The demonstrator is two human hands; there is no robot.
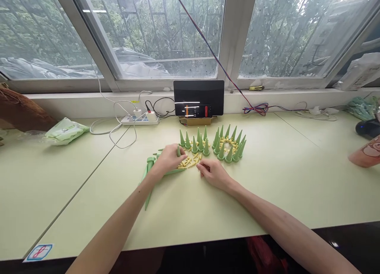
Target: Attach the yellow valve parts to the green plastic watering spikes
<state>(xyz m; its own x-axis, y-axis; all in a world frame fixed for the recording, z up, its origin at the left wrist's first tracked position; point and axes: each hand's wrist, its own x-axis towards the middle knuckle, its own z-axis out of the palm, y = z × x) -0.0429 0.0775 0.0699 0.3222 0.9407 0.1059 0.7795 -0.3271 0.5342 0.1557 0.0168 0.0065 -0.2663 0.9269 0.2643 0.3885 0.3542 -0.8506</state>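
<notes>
Several green plastic cones (221, 145) stand upright in a cluster on the pale green table (267, 187), with small yellow pegs (190, 162) scattered among and before them. My left hand (168, 159) is closed around one green cone at the cluster's left edge, above more green cones lying flat (147, 171). My right hand (212, 173) rests on the table just right of the yellow pegs, fingers curled in a pinch; what they hold is too small to make out.
A black tablet (198, 97) with a phone (198, 111) propped against it stands behind the cones. A power strip (139, 119) with cables and a green packet (65, 130) lie at back left. A pink object (366, 153) sits far right.
</notes>
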